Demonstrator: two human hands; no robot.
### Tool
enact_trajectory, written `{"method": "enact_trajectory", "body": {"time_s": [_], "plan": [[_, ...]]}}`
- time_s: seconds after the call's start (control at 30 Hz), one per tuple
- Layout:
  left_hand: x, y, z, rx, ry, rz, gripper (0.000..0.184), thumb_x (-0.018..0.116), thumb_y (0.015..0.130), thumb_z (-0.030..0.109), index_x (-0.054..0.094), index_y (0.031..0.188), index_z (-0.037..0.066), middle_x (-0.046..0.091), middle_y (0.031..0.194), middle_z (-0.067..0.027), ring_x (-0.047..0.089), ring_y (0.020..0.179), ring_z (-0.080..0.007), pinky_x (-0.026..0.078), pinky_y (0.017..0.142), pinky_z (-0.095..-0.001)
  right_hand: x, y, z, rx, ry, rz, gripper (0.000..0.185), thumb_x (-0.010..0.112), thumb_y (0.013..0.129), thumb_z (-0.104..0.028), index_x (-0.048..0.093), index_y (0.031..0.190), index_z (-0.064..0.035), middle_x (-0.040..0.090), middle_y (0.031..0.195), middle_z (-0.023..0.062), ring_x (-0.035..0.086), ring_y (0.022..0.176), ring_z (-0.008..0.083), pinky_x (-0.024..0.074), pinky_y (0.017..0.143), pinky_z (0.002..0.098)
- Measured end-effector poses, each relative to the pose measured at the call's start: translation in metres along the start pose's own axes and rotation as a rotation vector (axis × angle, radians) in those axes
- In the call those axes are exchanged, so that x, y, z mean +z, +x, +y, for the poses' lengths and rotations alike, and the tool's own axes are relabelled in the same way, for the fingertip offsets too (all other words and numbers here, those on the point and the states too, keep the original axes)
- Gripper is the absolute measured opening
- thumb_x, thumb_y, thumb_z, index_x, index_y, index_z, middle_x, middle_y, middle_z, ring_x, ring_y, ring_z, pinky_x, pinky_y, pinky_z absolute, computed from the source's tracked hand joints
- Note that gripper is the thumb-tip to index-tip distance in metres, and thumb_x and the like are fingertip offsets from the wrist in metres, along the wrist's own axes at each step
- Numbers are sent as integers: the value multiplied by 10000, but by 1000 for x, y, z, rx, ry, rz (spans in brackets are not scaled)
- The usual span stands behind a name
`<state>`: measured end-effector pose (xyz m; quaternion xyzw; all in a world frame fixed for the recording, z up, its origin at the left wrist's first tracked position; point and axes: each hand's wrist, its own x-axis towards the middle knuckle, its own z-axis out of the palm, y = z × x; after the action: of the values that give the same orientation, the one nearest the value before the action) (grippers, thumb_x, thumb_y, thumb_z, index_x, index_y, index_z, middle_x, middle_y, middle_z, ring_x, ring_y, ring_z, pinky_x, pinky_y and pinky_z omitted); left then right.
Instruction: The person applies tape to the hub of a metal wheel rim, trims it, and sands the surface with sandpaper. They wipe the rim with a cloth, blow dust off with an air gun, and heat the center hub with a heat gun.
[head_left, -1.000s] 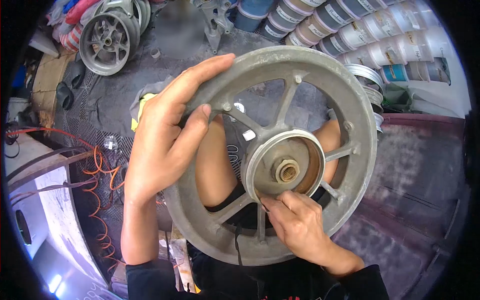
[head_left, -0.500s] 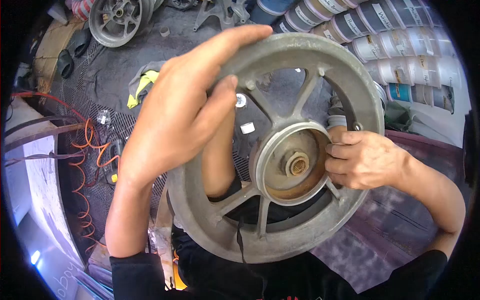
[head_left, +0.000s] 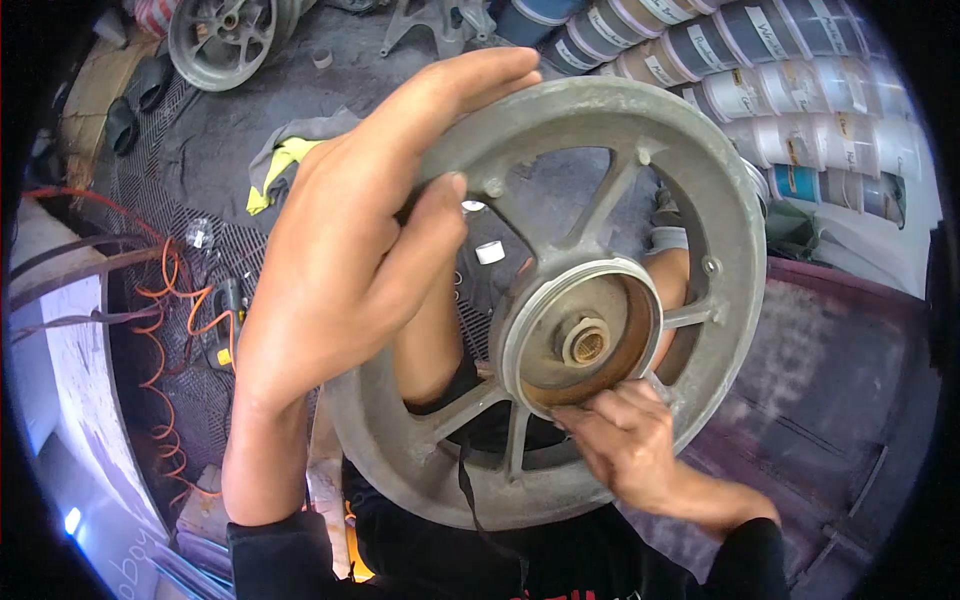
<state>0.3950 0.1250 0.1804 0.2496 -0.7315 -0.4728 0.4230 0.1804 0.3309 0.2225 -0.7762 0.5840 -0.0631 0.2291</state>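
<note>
A grey metal wheel rim (head_left: 738, 215) with several spokes is held tilted over my lap, its round hub (head_left: 555, 350) facing up toward me. Rust-brown colour shows inside the hub wall, and a short threaded sleeve (head_left: 588, 345) stands at its centre. My left hand (head_left: 340, 240) is clamped on the upper left of the rim, fingers over the outer edge and thumb on the inner side. At the hub's lower edge, my right hand (head_left: 632, 440) is closed with its fingertips pressed to the metal. Whatever it may pinch is hidden.
Labelled tubs (head_left: 770, 90) are stacked at the upper right. Another wheel (head_left: 225, 45) and a metal bracket (head_left: 440, 30) lie on the floor ahead. A grey-and-yellow cloth (head_left: 285, 165) is left of centre; an orange coiled hose (head_left: 160, 380) runs down the left side.
My right hand has slid from the right side of the hub down to its lower edge. The left hand keeps its hold, and the wheel has shifted slightly.
</note>
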Motion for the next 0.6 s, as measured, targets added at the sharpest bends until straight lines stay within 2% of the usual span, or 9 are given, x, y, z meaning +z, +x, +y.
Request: {"method": "enact_trajectory", "body": {"time_s": [0.1, 0.23, 0.33, 0.43, 0.5, 0.6], "plan": [[1, 2, 2, -28, -37, -15, 590, 424, 833, -88, 396, 1422, -83, 519, 1396, -235, 489, 1329, -281, 355, 1123, -378, 15, 19, -22, 140, 131, 164, 325, 758, 665, 1, 744, 985, -60, 594, 727, 42, 586, 663, 220, 437, 631, 342], [1, 2, 3, -41, -41, -11, 589, 428, 838, -82, 387, 1426, -84, 508, 1405, -244, 487, 1331, -288, 349, 1128, -382, 33, 25, -35, 239, 138, 344, 281, 723, 699, -37, 730, 980, -46, 560, 718, 46, 571, 639, 214, 442, 613, 344], [3, 2, 7, -57, -39, -14, 597, 430, 830, -88, 389, 1426, -82, 510, 1403, -242, 482, 1336, -288, 345, 1131, -384, 25, 14, -19, 70, 59, 251, 309, 712, 684, -80, 736, 992, -61, 567, 720, 28, 586, 667, 177, 447, 621, 326], [3, -4, 7, -48, -46, 0, 608, 423, 816, -103, 393, 1423, -81, 517, 1397, -237, 478, 1341, -287, 338, 1135, -382, -9, 1, 8, -188, -132, -28, 316, 694, 665, -138, 739, 972, -81, 577, 723, -4, 593, 696, 133, 455, 651, 301], [5, -3, 4, -30, -36, -2, 617, 414, 805, -116, 398, 1421, -79, 522, 1391, -233, 476, 1343, -285, 333, 1137, -378, -37, 8, 39, -435, -233, -210, 290, 684, 658, -175, 738, 934, -106, 588, 746, -32, 596, 720, 111, 455, 680, 280], [6, 0, 2, -2, 30, -8, 626, 401, 792, -129, 407, 1416, -76, 528, 1384, -229, 477, 1342, -281, 331, 1138, -373, -79, 40, 82, -785, -414, -453, 182, 661, 633, -236, 704, 784, -144, 610, 854, -66, 585, 817, 117, 438, 780, 301]]}}
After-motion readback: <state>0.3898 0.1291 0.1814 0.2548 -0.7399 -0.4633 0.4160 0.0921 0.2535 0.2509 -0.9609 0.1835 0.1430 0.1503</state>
